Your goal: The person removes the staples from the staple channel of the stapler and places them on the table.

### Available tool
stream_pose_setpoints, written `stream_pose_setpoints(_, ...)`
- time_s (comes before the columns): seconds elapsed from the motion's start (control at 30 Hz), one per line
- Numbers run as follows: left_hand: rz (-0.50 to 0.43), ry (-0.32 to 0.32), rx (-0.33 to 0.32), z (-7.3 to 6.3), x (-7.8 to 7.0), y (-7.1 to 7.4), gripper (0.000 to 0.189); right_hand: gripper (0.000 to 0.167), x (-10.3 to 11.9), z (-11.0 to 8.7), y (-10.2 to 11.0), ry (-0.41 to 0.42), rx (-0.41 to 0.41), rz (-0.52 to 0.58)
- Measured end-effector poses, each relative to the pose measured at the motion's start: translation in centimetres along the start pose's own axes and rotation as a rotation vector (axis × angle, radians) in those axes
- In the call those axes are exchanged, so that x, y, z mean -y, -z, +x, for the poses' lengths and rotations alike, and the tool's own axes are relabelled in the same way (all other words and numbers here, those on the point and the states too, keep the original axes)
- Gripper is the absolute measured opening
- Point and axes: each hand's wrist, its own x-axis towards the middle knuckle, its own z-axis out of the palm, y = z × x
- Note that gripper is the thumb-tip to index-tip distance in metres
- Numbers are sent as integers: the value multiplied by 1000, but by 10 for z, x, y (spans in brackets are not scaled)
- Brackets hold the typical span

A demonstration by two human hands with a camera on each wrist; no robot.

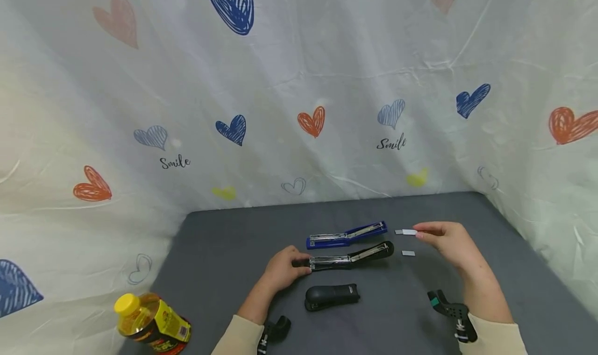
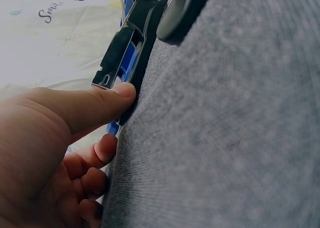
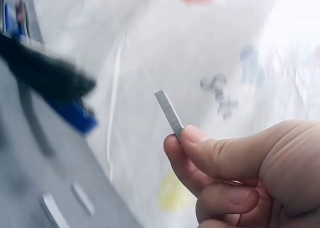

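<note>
In the head view my left hand (image 1: pixel 283 268) grips one end of a black stapler (image 1: pixel 351 259) that lies swung open on the table. The left wrist view has the thumb (image 2: pixel 122 89) pressed on the stapler's base end. My right hand (image 1: pixel 449 241) pinches a strip of staples (image 3: pixel 169 113) between thumb and forefinger, to the right of the staplers. A blue stapler (image 1: pixel 348 235), also swung open, lies just behind the black one. Two more staple strips rest near the right hand, one nearer strip (image 1: pixel 408 253) and one farther strip (image 1: pixel 398 232).
A second black stapler (image 1: pixel 331 297), closed, lies in front of the open ones. At the front left stands a bottle with a yellow cap (image 1: pixel 127 304). The grey table (image 1: pixel 233 251) ends at a white curtain (image 1: pixel 266 168) printed with hearts.
</note>
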Motion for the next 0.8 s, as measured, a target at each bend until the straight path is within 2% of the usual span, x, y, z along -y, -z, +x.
stream_pose_setpoints(0.23, 18, 17, 5, 1, 1, 2, 35, 32, -38, 10, 14, 0, -31, -184)
stream_pose_setpoints(0.47, 21, 9, 10, 3, -1, 1, 35, 23, -70, 17, 22, -63, -24, -303)
stream_pose_setpoints(0.6, 30, 4, 11, 3, -1, 2, 35, 19, -78, 20, 19, -75, -16, -355)
stream_pose_setpoints(0.8, 35, -8, 28, 2, 1, 4, 36, 18, -78, 24, 10, -103, -40, -412)
